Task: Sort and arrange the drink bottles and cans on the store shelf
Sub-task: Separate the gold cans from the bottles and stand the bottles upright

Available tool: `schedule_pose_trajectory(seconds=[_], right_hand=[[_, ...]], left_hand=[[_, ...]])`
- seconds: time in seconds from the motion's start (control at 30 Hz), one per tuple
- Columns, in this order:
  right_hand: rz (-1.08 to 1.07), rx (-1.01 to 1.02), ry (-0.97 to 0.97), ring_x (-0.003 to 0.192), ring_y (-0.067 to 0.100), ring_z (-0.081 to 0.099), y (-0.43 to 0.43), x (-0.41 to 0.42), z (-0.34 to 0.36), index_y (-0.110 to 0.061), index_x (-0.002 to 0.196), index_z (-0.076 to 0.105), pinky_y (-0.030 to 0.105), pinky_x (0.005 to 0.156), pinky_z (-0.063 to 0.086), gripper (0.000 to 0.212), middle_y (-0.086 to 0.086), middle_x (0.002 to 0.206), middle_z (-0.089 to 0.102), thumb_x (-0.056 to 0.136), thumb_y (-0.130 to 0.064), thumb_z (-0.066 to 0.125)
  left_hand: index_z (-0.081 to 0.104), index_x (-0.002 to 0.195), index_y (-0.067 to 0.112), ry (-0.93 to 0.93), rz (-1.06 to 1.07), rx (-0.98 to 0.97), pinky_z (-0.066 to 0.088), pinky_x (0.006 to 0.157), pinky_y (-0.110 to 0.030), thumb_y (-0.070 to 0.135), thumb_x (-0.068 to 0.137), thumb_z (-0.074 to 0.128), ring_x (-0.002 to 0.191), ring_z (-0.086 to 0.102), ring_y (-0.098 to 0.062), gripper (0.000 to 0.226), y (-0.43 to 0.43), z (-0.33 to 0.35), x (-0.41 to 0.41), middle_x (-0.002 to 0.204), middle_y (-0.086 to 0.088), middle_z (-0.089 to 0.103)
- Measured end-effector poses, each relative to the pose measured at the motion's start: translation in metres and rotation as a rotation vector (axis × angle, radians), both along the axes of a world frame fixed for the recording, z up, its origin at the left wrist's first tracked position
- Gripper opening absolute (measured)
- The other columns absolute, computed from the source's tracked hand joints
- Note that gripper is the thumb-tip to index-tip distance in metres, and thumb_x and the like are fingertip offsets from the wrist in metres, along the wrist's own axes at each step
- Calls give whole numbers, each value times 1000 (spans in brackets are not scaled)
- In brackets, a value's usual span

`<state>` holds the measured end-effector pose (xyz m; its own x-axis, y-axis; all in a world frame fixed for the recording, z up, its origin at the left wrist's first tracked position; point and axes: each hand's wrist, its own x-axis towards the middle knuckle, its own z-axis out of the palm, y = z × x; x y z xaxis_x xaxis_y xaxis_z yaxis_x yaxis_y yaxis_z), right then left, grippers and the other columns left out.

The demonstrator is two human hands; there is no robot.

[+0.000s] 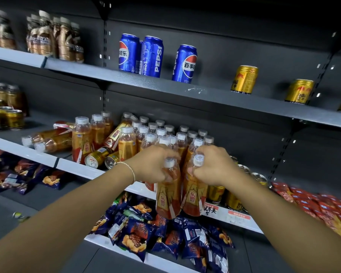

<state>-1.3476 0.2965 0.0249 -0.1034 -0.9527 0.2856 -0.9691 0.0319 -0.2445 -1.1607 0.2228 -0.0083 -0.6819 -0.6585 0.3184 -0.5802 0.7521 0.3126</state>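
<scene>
Orange-drink plastic bottles, one per hand. The left hand [152,164] has its fingers curled round the neck of the left bottle [168,194] just under the white cap. The right hand [211,166] grips the right bottle [194,196] the same way. Both bottles hang upright side by side, seemingly touching low down, in front of the middle shelf [81,170] lip, at about 6 o'clock from frame centre. Standing bottles [161,134] are packed just behind, at 12 o'clock of the hands; toppled bottles [49,139] and lying gold cans [100,155] are at 9 o'clock. Handling guess: full, so fairly heavy; thin walls give a little; the glossy sleeve is likely slippery (the neck under the cap looks the safer hold). Set down base-first or the neighbours may domino.
</scene>
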Motion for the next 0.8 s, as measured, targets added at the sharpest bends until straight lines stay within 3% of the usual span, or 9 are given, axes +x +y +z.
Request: schedule_pose_trajectory(seconds=[0.1, 0.23, 0.33, 0.47, 0.63, 0.8], right_hand=[[46, 5, -13, 82, 19, 61, 4, 15, -5, -19, 92, 66, 34, 71, 57, 27, -1, 91, 64, 73, -36, 73], [130, 33, -43, 85, 17, 61, 2, 42, -16, -20, 96, 64, 24, 59, 46, 32, -9, 92, 61, 71, -37, 76], [192, 46, -75, 82, 17, 63, -1, 70, -26, -17, 97, 65, 31, 68, 55, 33, -4, 91, 64, 72, -35, 78], [297, 89, -111, 73, 12, 61, -10, 114, -35, -22, 83, 62, 29, 59, 52, 23, -6, 82, 63, 71, -29, 80], [449, 123, -93, 75, 13, 61, -28, 181, -38, -25, 93, 60, 28, 58, 51, 26, -7, 84, 61, 73, -27, 77], [600, 116, -98, 83, 17, 63, -52, 258, -48, -24, 104, 67, 34, 73, 58, 30, -4, 93, 67, 74, -25, 73]], left_hand=[[51, 138, 26, -22, 32, 7, 35, 97, -22, 23, 76, 80, 129, 44, -16, 68, 8, -4, 15, 138, 4, 52], [52, 134, 28, -58, 109, -11, 40, 94, -25, 29, 74, 82, 122, 48, -17, 67, 20, -7, 48, 131, 2, 54], [54, 132, 29, -87, 174, -36, 45, 88, -26, 30, 74, 79, 116, 50, -16, 63, 30, -10, 79, 126, 3, 56], [58, 126, 28, -58, 289, -44, 50, 88, -30, 28, 73, 77, 112, 52, -15, 56, 42, -16, 127, 119, 3, 60], [57, 127, 31, -57, 515, -87, 40, 67, -21, 33, 76, 69, 85, 46, -10, 52, 56, -22, 189, 106, 3, 58], [57, 126, 29, -66, 730, -45, 43, 66, -26, 31, 79, 65, 88, 54, -19, 48, 72, -30, 258, 113, -3, 55]])
